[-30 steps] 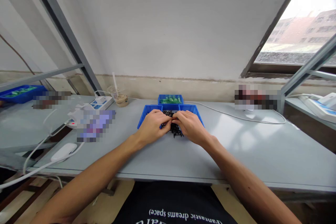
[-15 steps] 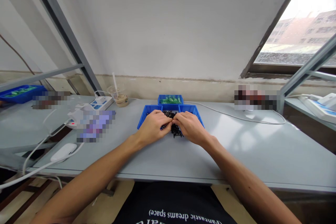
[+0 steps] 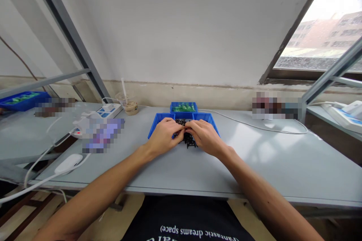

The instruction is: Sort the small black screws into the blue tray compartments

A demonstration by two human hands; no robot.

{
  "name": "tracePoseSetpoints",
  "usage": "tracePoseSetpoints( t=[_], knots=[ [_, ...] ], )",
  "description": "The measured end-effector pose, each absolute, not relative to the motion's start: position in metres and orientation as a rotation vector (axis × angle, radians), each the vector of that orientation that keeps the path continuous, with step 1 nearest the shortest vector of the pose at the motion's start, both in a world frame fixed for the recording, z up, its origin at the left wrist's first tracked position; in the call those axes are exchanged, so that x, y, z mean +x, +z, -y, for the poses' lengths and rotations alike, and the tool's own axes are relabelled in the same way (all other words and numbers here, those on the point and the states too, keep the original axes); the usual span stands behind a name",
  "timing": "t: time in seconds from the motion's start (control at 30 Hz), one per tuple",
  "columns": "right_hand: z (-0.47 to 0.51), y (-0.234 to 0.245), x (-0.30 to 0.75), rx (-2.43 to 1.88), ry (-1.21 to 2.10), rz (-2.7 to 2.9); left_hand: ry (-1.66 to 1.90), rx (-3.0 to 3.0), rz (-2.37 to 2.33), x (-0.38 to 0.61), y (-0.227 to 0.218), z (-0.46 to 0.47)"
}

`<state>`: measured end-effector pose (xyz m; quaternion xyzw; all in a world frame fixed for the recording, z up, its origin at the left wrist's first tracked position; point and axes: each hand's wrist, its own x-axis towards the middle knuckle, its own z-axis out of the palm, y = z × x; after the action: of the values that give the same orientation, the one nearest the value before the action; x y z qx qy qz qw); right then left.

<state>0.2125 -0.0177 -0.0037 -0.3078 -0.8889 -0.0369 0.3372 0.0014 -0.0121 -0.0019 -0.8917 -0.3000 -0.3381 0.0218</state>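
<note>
The left hand and right hand meet fingertip to fingertip over the heap of small black parts, each pinching at a piece, though exactly which is too small to tell; the heap lies at the near edge of two blue trays, spilling onto the smooth grey table. The parts look hard, spiky and apt to tangle; a light pinch held low over the heap seems wisest; a farther tray holds glossy green pieces.
</note>
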Motion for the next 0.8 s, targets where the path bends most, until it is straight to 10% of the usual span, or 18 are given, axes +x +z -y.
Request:
tracePoseSetpoints(
  t=[0.8],
  knots=[
    [0.0188,-0.0018,0.2129,-0.857,-0.084,2.346,-1.049,-2.808,0.866,0.0003,-0.0045,0.0094]
  ],
)
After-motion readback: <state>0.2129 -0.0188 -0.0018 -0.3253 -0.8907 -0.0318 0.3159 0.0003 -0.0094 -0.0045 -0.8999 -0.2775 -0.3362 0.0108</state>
